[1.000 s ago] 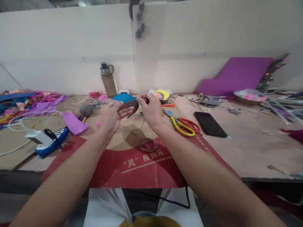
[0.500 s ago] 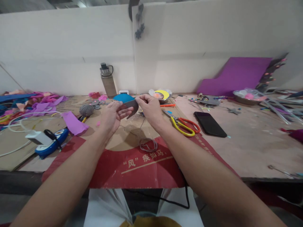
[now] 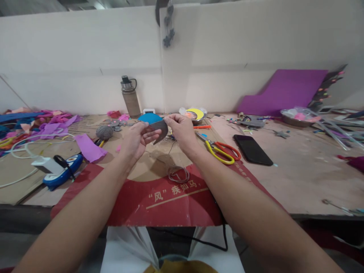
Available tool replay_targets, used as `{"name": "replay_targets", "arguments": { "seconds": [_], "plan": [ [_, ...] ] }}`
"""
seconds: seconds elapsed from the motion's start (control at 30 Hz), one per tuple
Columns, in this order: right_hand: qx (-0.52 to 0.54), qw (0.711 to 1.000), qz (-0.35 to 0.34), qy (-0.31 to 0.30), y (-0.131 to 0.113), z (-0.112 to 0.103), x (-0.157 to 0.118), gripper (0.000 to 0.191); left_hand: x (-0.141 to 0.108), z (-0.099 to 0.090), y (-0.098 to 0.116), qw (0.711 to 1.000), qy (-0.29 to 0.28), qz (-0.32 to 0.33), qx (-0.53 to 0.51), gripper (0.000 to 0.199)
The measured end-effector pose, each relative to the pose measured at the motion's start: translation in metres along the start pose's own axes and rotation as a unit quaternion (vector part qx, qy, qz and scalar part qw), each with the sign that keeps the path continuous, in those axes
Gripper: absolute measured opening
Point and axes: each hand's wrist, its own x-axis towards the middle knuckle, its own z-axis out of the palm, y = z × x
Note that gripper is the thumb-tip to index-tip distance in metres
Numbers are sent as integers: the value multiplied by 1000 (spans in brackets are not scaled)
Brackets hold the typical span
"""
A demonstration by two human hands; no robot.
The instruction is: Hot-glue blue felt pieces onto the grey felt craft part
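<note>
Above the middle of the table, my left hand (image 3: 138, 139) is closed on a piece of blue felt (image 3: 149, 117) and a curved grey felt piece (image 3: 161, 128) lying against it. The thumb is on the near side, with fingers partly under the felt. My right hand (image 3: 182, 131) pinches the upper right edge of the grey felt between thumb and fingertips. Whether those fingertips also hold a needle or thread cannot be made out. Below the hands, a loose coil of thin cord (image 3: 178, 174) lies on the red and brown cardboard (image 3: 136, 206).
Right of my hands lie scissors (image 3: 220, 151) with red and yellow handles and a black phone (image 3: 253, 149). A grey yarn ball (image 3: 104, 132), blue power strip (image 3: 64, 172) and felt scraps (image 3: 54, 127) are on the left. A bottle (image 3: 131, 98) stands near the back wall.
Hardly anything differs. The whole view has shifted very slightly, and both hands keep the same hold on the felt.
</note>
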Motion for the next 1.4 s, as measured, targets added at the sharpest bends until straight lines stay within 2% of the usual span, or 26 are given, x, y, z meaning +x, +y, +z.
{"name": "replay_targets", "arguments": {
  "seconds": [0.33, 0.57, 0.67, 0.77, 0.97, 1.07, 1.27, 1.4],
  "plan": [
    [85, 993, 79, -34, -1, -1, 1, 21, 2, 0, 2, 999, 17, -37, -13, 5],
    [108, 987, 117, -17, -2, -2, 3, 18, -1, -1, 4, 999, -40, -13, -6, 4],
    [105, 988, 114, -12, -2, -2, 3, 18, -1, -1, 3, 998, -62, 8, 5, 14],
    [104, 988, 110, -16, -2, -1, 1, 19, -1, 0, 2, 999, -48, 7, 25, 20],
    [101, 991, 84, -29, 2, 3, -1, 22, -1, -1, 1, 999, -41, 8, 35, 17],
    [84, 994, 56, -27, 5, 5, -2, 23, -1, -1, 4, 999, -32, -15, 41, 17],
    [60, 997, 32, -37, 10, 10, -8, 23, -2, 4, 10, 994, -4, -108, 2, 11],
    [49, 998, 21, -29, 9, 14, -14, 21, -2, 6, 9, 995, 5, -102, -14, 14]
  ]
}}
